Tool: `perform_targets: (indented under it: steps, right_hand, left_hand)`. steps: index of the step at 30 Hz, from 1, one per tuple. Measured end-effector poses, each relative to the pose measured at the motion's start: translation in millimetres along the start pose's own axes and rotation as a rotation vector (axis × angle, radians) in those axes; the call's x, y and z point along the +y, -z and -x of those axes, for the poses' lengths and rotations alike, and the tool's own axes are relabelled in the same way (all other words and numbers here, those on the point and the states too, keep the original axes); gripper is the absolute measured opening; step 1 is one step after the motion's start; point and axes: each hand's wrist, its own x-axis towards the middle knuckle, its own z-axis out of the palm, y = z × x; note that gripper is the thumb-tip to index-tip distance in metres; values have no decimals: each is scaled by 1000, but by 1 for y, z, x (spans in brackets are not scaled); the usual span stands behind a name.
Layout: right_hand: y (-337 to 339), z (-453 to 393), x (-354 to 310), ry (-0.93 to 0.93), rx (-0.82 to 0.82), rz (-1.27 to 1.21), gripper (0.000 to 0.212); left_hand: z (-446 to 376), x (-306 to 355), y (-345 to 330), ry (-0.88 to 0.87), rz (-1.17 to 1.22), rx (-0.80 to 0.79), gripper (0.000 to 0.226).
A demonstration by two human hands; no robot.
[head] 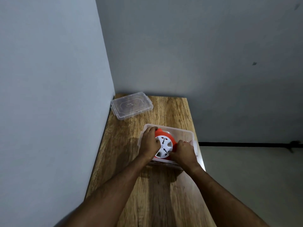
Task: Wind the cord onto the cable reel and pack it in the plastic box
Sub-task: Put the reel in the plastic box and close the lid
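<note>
Gripping the orange cable reel with both hands, my left hand on its left edge and my right hand on its right, I have it inside the clear plastic box on the wooden table; the lid lies at the far left corner.

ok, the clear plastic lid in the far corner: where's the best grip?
Take the clear rectangular plastic lid by its near-right long edge, coming from the right. It lies flat on the wooden table against the left wall, so that rim is open.
</note>
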Motion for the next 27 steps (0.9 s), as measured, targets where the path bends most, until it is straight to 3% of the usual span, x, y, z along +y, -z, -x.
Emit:
perform_targets:
  steps: [2, 17, 21, 27]
  right_hand:
    - [3, 0, -3, 0, 38, 7, 44]
    - [14, -12, -12, 70, 189, 78, 27]
    - [32, -32, -27, 155, 234, 74, 24]
    - [48, -86, -57, 308, 153, 68, 45]
  left_hand:
    - [0, 0, 1, -5, -2, -7, 53]
    - [5, 8, 1, -58, -32, -36, 67]
    - [-6, 21, 16, -103, -21, 47, 69]
    - [-57, 9, 58, 1, -64, 231, 76]
